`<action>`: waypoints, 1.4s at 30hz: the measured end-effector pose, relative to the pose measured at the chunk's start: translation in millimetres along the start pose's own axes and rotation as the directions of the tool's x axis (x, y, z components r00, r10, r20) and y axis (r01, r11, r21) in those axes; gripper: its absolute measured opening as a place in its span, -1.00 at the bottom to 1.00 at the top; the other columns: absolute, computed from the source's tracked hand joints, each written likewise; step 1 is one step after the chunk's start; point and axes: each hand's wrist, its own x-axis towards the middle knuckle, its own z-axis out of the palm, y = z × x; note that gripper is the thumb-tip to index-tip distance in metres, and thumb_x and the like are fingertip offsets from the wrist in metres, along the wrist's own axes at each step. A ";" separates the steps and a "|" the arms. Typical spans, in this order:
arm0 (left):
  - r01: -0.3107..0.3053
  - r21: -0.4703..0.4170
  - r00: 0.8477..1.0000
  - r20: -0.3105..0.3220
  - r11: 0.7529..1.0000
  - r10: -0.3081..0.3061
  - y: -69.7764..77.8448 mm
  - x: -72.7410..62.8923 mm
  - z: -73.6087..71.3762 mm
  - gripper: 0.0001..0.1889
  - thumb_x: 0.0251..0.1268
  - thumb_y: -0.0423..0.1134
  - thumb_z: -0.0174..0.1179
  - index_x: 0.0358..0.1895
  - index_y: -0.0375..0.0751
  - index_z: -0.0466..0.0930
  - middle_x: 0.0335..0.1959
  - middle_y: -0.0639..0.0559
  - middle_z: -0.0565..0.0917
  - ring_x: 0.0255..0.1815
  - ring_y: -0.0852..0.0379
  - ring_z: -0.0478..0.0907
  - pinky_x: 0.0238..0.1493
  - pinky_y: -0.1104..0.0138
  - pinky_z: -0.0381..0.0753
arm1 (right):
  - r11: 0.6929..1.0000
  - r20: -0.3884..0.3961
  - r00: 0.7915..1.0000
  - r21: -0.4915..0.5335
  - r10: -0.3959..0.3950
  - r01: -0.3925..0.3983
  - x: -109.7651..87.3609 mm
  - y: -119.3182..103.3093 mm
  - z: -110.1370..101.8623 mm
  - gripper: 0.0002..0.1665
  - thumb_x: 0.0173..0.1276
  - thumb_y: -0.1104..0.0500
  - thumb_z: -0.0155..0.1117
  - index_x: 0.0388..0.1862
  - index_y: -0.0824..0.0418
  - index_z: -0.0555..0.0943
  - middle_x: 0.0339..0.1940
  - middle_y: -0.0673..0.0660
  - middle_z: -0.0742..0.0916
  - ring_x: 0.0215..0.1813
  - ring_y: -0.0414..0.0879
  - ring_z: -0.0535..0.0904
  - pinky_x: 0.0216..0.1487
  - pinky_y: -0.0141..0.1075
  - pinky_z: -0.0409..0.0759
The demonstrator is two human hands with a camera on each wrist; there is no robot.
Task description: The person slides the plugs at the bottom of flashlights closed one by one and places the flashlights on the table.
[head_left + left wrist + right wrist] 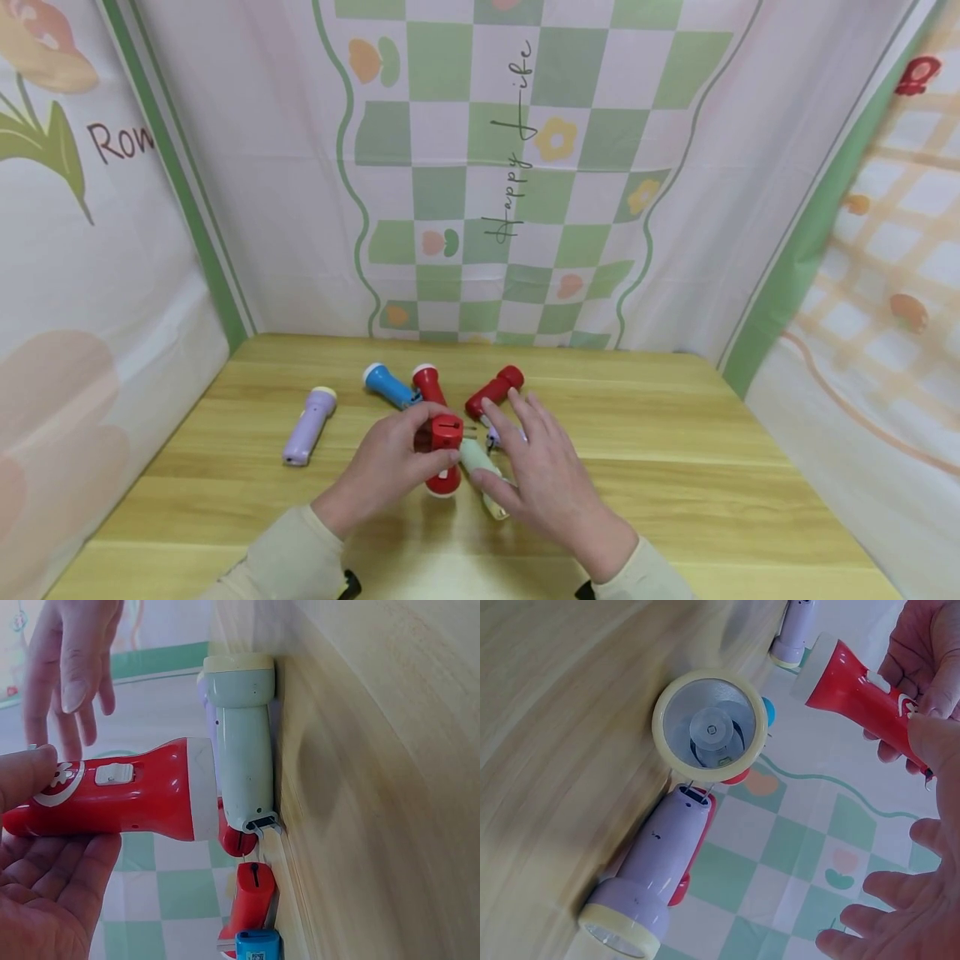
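My left hand (386,467) grips a red flashlight (447,433) with a white lens rim, thumb on one side and fingers on the other. Its tail faces up in the head view, with thin metal prongs beside it, and its white rim points down. A white slide switch shows on the body in the left wrist view. To the right, my right hand (551,479) is spread with fingers extended, its thumb overlapping the tail in the right wrist view. Below the hands lies a mint-green flashlight (247,761) with a cream rim. A purple flashlight (660,844) lies partly hidden under the right hand.
Farther back on the wooden table (645,417) lie a blue flashlight (386,385), a red one (427,382) and a darker red one (498,390). Another purple flashlight (310,427) lies apart on the left. Printed curtains (292,208) enclose the table's back and sides.
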 end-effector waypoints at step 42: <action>-0.073 -0.040 0.996 0.039 0.997 0.074 12.2 -7.2 6.6 -0.64 0.28 -0.18 0.50 0.11 0.05 0.65 -0.09 0.25 0.74 -0.15 0.30 0.67 -0.04 0.47 0.70 | 0.963 -0.276 0.935 0.089 -0.221 0.254 9.5 -10.8 -1.8 -0.51 0.50 -0.10 0.35 0.31 0.04 0.62 0.06 -0.03 0.78 0.04 -0.11 0.71 0.03 -0.17 0.74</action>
